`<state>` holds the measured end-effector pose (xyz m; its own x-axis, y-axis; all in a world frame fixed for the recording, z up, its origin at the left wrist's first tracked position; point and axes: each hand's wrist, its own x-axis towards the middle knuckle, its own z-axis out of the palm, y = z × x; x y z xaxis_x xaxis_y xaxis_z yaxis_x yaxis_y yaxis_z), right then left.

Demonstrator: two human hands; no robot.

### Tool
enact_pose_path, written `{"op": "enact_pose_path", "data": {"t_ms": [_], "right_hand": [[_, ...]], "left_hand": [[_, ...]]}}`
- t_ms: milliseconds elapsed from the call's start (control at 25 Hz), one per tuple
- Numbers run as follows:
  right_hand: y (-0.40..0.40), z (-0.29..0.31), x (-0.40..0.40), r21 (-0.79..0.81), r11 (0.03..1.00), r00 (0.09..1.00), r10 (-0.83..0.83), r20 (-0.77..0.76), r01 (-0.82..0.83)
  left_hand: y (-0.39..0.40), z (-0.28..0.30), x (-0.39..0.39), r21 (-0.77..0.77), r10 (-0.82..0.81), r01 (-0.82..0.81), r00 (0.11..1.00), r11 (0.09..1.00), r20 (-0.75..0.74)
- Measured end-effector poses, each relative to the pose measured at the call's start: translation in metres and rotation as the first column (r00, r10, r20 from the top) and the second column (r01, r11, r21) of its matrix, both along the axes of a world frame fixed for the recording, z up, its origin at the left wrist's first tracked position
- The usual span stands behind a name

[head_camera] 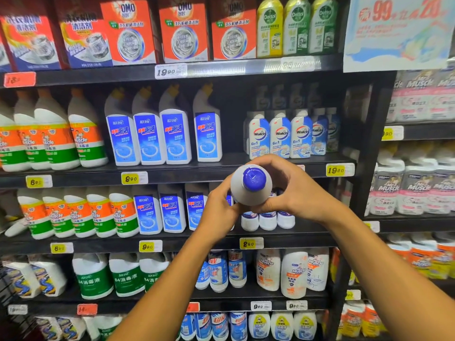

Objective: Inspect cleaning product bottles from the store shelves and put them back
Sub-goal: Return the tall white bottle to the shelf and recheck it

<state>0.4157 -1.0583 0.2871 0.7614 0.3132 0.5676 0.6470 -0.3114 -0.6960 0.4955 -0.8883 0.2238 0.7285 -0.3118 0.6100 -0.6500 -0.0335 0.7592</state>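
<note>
Item: white bottle [248, 193], blue cap [254, 176]. Held before the shelves [197, 173], long axis pointed cap-first toward the camera. Grasped by left hand [219, 212] and right hand [293, 190], both curled round its body.

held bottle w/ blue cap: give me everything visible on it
The held bottle is white, plastic-looking, with a smooth rounded shoulder and a blue cap, closed, with a faint moulded mark on top. It is tipped so the cap faces the camera; label and base are hidden. It is off the shelf, in front of the third shelf row. The left hand grips its left side, the right hand wraps over the top and right.
</note>
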Motion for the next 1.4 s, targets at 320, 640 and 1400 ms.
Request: {"op": "enact_pose_path", "data": {"t_ms": [320,640,1400], "right_hand": [[0.003,-0.006,0.012,0.229,0.973,0.996,-0.016,-0.091,0.037],[0.011,-0.013,0.021,0.335,0.938,0.984,-0.036,-0.175,0.094],[0.006,-0.033,0.011,0.375,0.889,0.963,-0.212,-0.169,0.262]], "left_hand": [[0.020,-0.014,-0.011,0.022,-0.278,0.290,0.934,0.957,-0.225],[0.025,-0.014,-0.012,-0.110,-0.428,0.415,0.853,0.903,-0.299],[0.003,-0.019,-0.002,-0.020,-0.486,0.528,0.766,0.849,-0.421]]}}
